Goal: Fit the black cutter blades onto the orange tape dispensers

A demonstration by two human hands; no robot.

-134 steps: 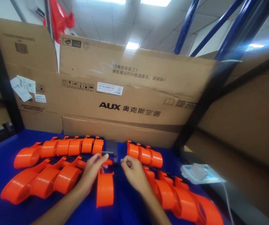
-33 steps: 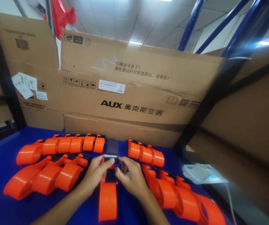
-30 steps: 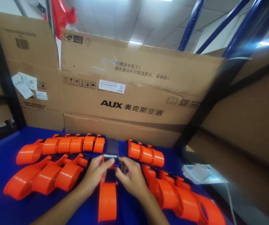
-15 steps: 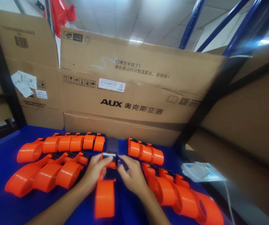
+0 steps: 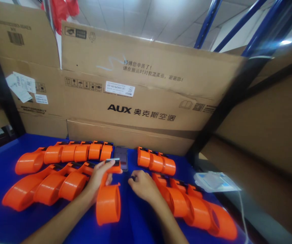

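My left hand [image 5: 101, 178] is closed around the upper arm of an orange plastic tape dispenser [image 5: 108, 205], its thumb on the dark strip with a shiny edge at the top. The dispenser's wide ring hangs below that hand, above the blue surface. To the right, my right hand [image 5: 143, 184] is apart from the dispenser, its fingers curled together. A small dark piece [image 5: 133, 178] shows at those fingertips; its kind is too small to tell. Behind the hands lies a phone [image 5: 121, 157] with a dark screen.
Several similar orange dispensers stand in two rows at the left [image 5: 75, 186] and two groups at the right [image 5: 179, 201]. A cardboard wall [image 5: 141, 88] closes the back of the blue table [image 5: 59, 217]. At right, a clear plastic package [image 5: 217, 181] lies by a white cable.
The right hand has drawn away from the dispenser's top, and its fingers have curled in. The left hand, with the dispenser, has shifted slightly left and up in view.
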